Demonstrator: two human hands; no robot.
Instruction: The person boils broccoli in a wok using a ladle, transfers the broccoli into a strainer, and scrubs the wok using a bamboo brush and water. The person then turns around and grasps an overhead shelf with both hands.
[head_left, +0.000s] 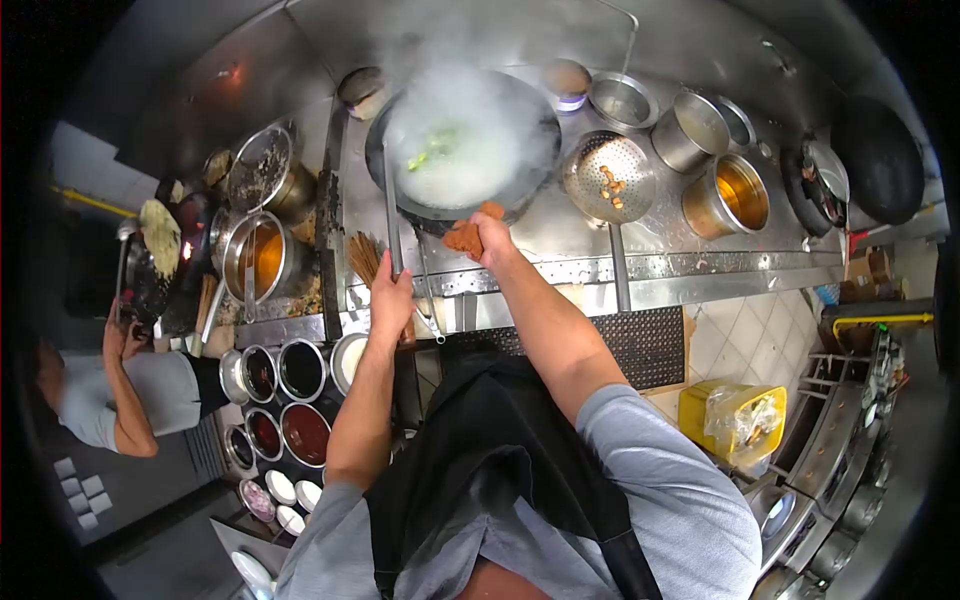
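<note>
White steam [462, 105]: rises from the wok [540, 125], veiling much of its inside and the wall behind.
Wok: on the steel tabletop [665, 232], straight ahead of the person; the dark rim shows, but how deep the pale contents go cannot be told.
Greens [430, 148]: a small bright patch left of the wok's middle, outline softened by the haze.
Left hand [391, 300]: fingers closed round the handle of a long metal tool [393, 215], which reaches up over the wok's left side; its far end is lost in the steam, its shape unclear.
Right hand [490, 241]: fingers gripping a rust-brown cloth [464, 238] at the wok's near rim; whatever lies under the cloth is hidden.
Brush [363, 256]: bristles just beside the left hand, partly covered by it.
Strainer [583, 182]: right of the wok, holding brown pieces too small to name.
Pot [702, 212]: farther right, with amber liquid [738, 193].
Co-worker [135, 395]: far left, bent by the lens and partly lost in the dark edge; details of the hands are hard to read.
</note>
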